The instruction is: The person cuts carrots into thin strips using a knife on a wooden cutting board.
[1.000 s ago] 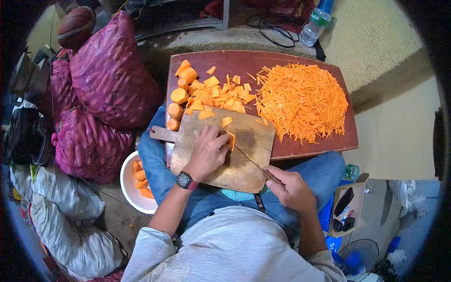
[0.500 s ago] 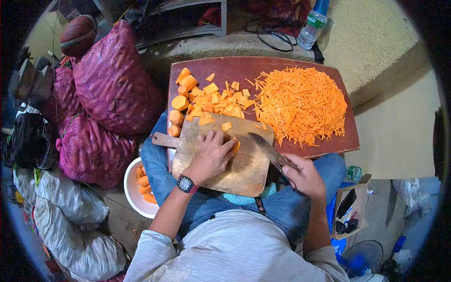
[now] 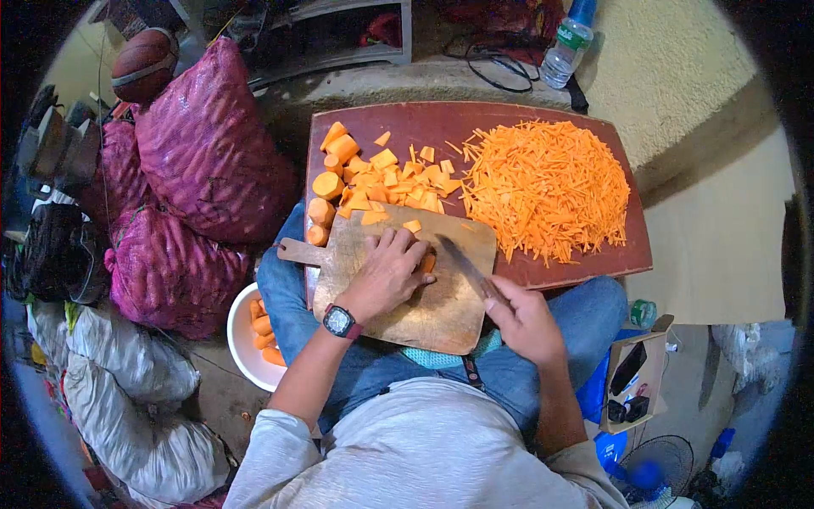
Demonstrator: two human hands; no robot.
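A worn wooden cutting board (image 3: 424,297) rests on the person's lap, its far edge overlapping a dark red counter (image 3: 585,263). The left hand (image 3: 386,276) presses flat on a carrot piece (image 3: 428,263) on the board, fingers curled over it. The right hand (image 3: 526,318) is closed around the handle of a knife (image 3: 462,263), blade angled toward the carrot. Beyond lie chunky carrot pieces (image 3: 377,178) and a heap of thin shreds (image 3: 547,187). Left, purple mesh sacks (image 3: 203,144) and a white bowl (image 3: 242,343) sit on the floor.
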